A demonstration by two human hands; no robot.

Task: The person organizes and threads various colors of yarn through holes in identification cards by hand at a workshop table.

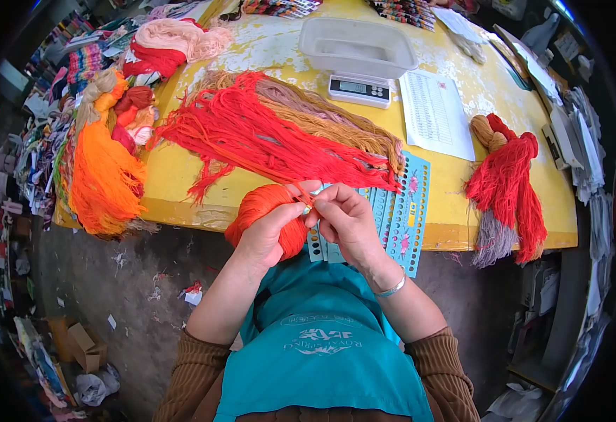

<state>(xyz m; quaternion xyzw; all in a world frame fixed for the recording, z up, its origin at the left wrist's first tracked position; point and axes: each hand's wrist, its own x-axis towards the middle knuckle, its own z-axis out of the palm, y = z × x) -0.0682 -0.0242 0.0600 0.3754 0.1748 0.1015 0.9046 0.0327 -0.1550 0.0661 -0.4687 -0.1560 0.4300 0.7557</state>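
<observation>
My left hand (265,232) is closed around a thick skein of orange-red thread (260,202), just in front of the table's near edge. Close against it, my right hand (346,216) pinches a strand of the same thread between thumb and fingers; the fingertips of both hands almost meet. Beneath and to the right of my hands lie blue thread cards (410,211) with rows of round holes. Beyond them, long loose red thread (280,133) is spread over the table, with tan and mauve thread (329,116) beside it.
A clear plastic tub (357,46) sits on a digital scale (359,90) at the back of the yellow table (251,53). A printed sheet (434,112) lies to its right. Orange skeins (104,169) hang over the left edge, red skeins (508,169) over the front right.
</observation>
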